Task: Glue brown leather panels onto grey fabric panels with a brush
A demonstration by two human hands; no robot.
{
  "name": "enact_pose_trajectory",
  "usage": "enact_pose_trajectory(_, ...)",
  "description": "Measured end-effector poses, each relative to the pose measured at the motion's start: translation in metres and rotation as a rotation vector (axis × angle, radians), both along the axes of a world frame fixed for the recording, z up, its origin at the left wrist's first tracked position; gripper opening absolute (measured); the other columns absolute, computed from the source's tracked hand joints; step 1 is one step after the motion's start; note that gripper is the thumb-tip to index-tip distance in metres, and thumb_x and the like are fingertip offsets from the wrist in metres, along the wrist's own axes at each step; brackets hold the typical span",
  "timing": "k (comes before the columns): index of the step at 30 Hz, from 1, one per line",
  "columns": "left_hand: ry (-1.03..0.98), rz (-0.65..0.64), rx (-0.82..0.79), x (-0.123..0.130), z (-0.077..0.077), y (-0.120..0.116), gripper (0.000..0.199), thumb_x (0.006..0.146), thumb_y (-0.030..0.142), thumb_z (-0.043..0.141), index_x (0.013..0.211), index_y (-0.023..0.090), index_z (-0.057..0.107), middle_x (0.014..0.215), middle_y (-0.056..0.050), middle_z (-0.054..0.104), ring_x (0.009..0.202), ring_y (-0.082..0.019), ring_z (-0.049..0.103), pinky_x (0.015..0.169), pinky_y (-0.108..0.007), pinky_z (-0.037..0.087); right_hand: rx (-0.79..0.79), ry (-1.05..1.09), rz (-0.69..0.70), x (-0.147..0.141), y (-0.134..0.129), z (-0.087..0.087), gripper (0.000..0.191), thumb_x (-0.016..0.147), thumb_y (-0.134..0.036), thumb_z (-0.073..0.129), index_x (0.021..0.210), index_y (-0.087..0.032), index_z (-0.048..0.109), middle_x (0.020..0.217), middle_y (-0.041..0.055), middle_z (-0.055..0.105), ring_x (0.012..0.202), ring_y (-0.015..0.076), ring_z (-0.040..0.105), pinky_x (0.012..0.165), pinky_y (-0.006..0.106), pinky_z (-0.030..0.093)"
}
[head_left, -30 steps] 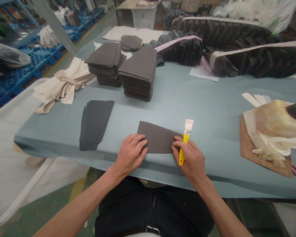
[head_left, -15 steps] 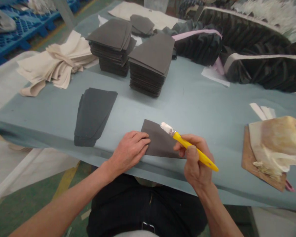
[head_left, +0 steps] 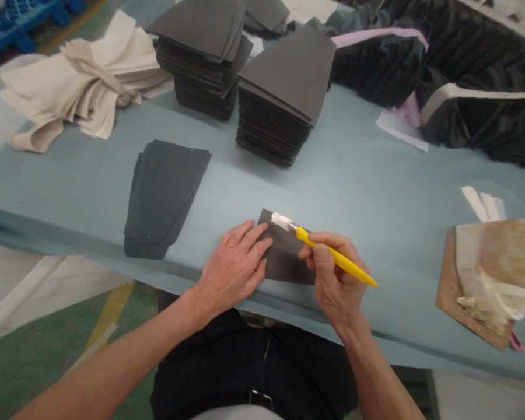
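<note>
A single dark grey panel (head_left: 287,261) lies flat near the table's front edge. My left hand (head_left: 240,261) rests on its left end, fingers spread and outstretched. In my right hand (head_left: 338,265) is a yellow-handled paintbrush (head_left: 335,254), gripped between thumb and fingers. White bristles reach the panel's upper left edge, close to my left fingertips. The right part of the panel is hidden behind my right hand. To the left lies a small fanned pile of dark panels (head_left: 166,195).
Two tall stacks of grey panels (head_left: 284,87) (head_left: 201,35) stand farther back. Beige fabric strips (head_left: 87,76) lie at left. Black bundles (head_left: 376,67) line the back right. A stained container (head_left: 503,251) sits on a brown board (head_left: 448,280) at right. Blue-green covering (head_left: 376,192) spreads over the table.
The brush has moved left and its bristles have come to the panel's upper edge. My left fingers have spread wider on the panel. The camera view has shifted a little.
</note>
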State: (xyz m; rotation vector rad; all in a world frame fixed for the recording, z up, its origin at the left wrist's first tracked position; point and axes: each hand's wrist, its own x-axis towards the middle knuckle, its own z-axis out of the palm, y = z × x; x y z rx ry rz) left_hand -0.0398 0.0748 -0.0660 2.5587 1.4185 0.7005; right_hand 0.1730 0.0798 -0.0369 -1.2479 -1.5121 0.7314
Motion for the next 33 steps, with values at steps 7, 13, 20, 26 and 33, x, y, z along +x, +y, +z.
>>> enact_pose_trajectory(7, 0.015, 0.02, -0.036, 0.002, 0.004, -0.001, 0.036, 0.103, 0.021, 0.054, 0.136, 0.013, 0.068, 0.156, -0.016, 0.064, 0.147, -0.039, 0.056, 0.114, -0.055, 0.054, 0.073, -0.107, 0.036, -0.006, 0.01, 0.001, 0.01, 0.106, -0.027, 0.066, 0.112, -0.025, 0.075, 0.085, -0.003, 0.075, 0.061, 0.0075, 0.062, 0.057, 0.021, 0.048)
enact_pose_trajectory(13, 0.021, 0.032, -0.025, 0.003, 0.005, 0.0, 0.035, 0.103, 0.021, 0.055, 0.134, 0.014, 0.068, 0.155, -0.015, 0.066, 0.146, -0.038, 0.057, 0.113, -0.053, 0.053, 0.068, -0.092, 0.028, -0.007, 0.015, 0.0, 0.009, 0.106, -0.025, 0.067, 0.11, -0.025, 0.075, 0.086, -0.0036, 0.076, 0.064, 0.0067, 0.063, 0.061, 0.02, 0.05)
enact_pose_trajectory(20, 0.026, 0.038, -0.019, 0.003, 0.005, 0.0, 0.034, 0.103, 0.021, 0.055, 0.134, 0.014, 0.069, 0.154, -0.014, 0.066, 0.145, -0.037, 0.058, 0.112, -0.052, 0.053, -0.07, 0.217, -0.024, -0.014, 0.023, 0.004, 0.019, 0.105, -0.042, 0.071, 0.102, -0.024, 0.075, 0.074, -0.0039, 0.068, 0.059, 0.0087, 0.059, 0.056, 0.022, 0.048)
enact_pose_trajectory(26, 0.02, 0.04, -0.02, 0.004, 0.004, 0.0, 0.035, 0.103, 0.021, 0.055, 0.134, 0.015, 0.069, 0.155, -0.015, 0.067, 0.145, -0.036, 0.058, 0.112, -0.052, 0.053, -0.244, 0.468, -0.104, -0.012, 0.033, 0.007, 0.044, 0.094, -0.068, 0.074, 0.09, -0.024, 0.07, 0.064, -0.0054, 0.06, 0.053, 0.0099, 0.053, 0.052, 0.024, 0.049)
enact_pose_trajectory(33, 0.024, 0.039, -0.01, 0.005, 0.004, 0.001, 0.034, 0.102, 0.021, 0.057, 0.133, 0.014, 0.07, 0.154, -0.015, 0.067, 0.143, -0.037, 0.059, 0.11, -0.053, 0.054, -0.232, 0.38, -0.059, 0.002, 0.038, 0.002, 0.026, 0.095, -0.046, 0.077, 0.086, -0.022, 0.072, 0.062, -0.0061, 0.055, 0.055, 0.0091, 0.051, 0.056, 0.023, 0.048)
